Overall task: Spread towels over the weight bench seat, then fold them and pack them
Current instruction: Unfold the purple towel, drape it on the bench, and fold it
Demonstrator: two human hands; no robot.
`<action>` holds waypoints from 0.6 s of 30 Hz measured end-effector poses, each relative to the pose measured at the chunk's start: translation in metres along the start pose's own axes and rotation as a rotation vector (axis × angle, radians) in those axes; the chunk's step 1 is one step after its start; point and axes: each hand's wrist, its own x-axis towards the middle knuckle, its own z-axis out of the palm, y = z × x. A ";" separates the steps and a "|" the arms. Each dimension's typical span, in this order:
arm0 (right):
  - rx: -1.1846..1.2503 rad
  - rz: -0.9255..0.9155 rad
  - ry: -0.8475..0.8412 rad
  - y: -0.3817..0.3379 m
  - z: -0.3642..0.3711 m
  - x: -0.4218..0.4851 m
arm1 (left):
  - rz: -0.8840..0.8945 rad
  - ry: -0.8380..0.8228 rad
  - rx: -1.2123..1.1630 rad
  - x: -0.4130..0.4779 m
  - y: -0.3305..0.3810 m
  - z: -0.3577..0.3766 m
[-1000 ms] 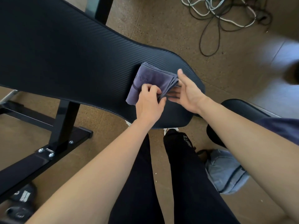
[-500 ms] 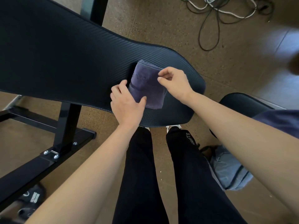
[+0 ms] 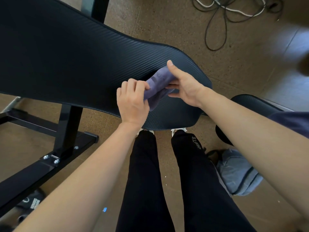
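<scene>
A small purple towel, folded into a thick bundle, sits lifted just above the near end of the black weight bench seat. My left hand grips its near-left end with curled fingers. My right hand holds the far-right side, thumb up on top and fingers tucked under the cloth. Much of the towel is hidden between the two hands.
The bench's black metal frame runs along the floor at lower left. A light blue bag lies on the floor at right, below a second black pad. Tangled cables lie at the top. My legs stand below the bench end.
The towel lay flat on the seat under both hands; now both hands have closed around it, bunched it narrower and raised it off the pad.
</scene>
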 end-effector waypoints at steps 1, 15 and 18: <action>-0.013 -0.025 0.002 0.002 0.000 0.000 | 0.075 0.008 0.005 0.002 0.000 0.000; -0.591 -0.269 0.322 0.024 -0.006 0.020 | 0.075 -0.400 -0.103 0.007 -0.007 0.008; -0.472 -0.182 0.389 0.033 0.003 0.025 | -0.148 -0.387 -0.070 0.014 0.002 0.009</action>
